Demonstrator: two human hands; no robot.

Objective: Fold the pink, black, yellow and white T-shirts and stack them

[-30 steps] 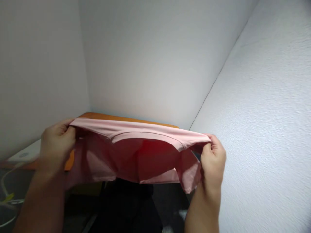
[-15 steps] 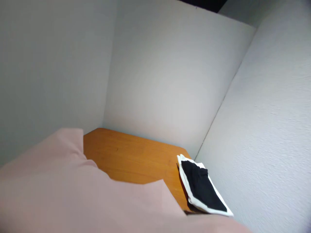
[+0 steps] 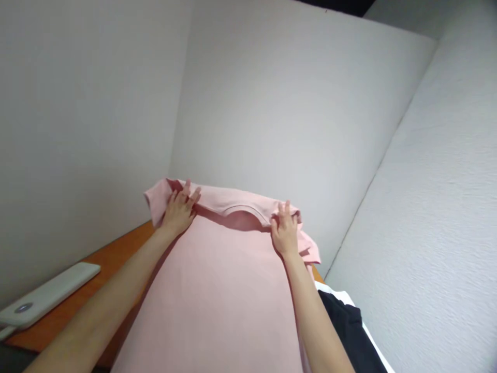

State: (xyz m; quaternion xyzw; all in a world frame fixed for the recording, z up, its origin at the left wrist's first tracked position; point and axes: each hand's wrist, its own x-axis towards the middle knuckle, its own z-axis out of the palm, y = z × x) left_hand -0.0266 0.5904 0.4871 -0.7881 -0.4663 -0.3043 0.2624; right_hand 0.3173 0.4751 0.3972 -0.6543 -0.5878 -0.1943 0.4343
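Observation:
A pink T-shirt is spread out lengthwise in front of me, its neckline and shoulders at the far end against the back wall. My left hand rests on the left shoulder of the shirt with its fingers apart, open. On the other side of the collar, my right hand touches the right shoulder, fingers stretched forward, also open. Both short sleeves stick out beyond my hands. The shirt covers most of the table beneath it.
The brown wooden table shows at the left, with a long white device and its cable on it. Folded black clothing lies on white cloth at the right. White walls enclose the table.
The pink T-shirt, earlier a raised sheet over the lower view, now lies spread farther away. Both my hands have come into view on its shoulders. The white device now shows at the left.

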